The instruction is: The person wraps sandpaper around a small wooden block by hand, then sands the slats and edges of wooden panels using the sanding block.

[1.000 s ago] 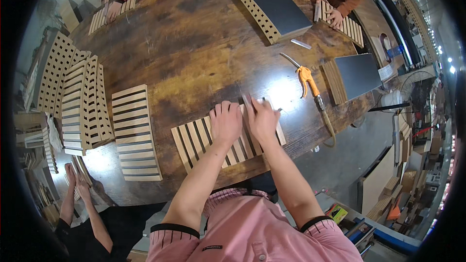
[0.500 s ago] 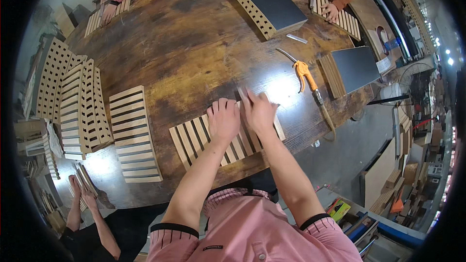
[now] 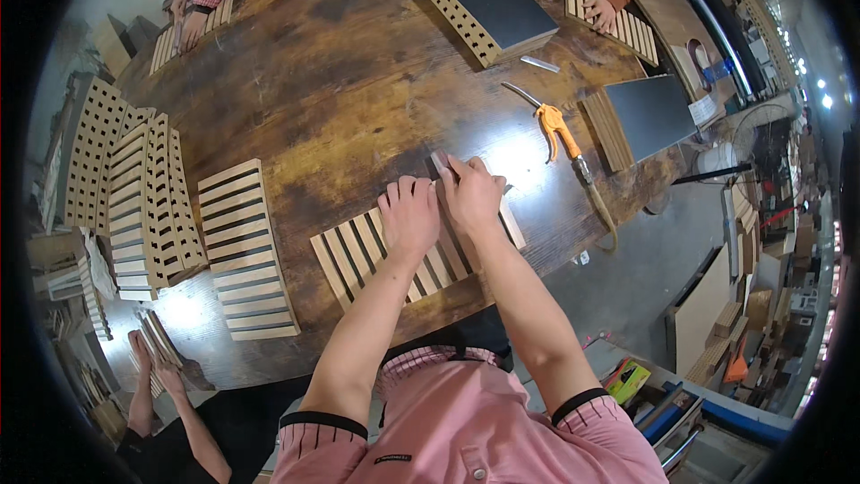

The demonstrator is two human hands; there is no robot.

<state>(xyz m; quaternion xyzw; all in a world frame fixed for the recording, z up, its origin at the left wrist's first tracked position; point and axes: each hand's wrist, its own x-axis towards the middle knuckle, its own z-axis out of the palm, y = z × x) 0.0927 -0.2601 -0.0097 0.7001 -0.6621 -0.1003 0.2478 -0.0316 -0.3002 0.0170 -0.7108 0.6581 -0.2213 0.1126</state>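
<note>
Two jobs: my left hand [image 3: 410, 220] lay flat on the panel [image 3: 333, 251]; my right hand [image 3: 474, 197] gripped a tool [image 3: 440, 160]. I judged steady holding best.

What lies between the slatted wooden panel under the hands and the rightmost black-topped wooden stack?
Orange air gun and its tan hose, on brown tabletop; head view.
</note>
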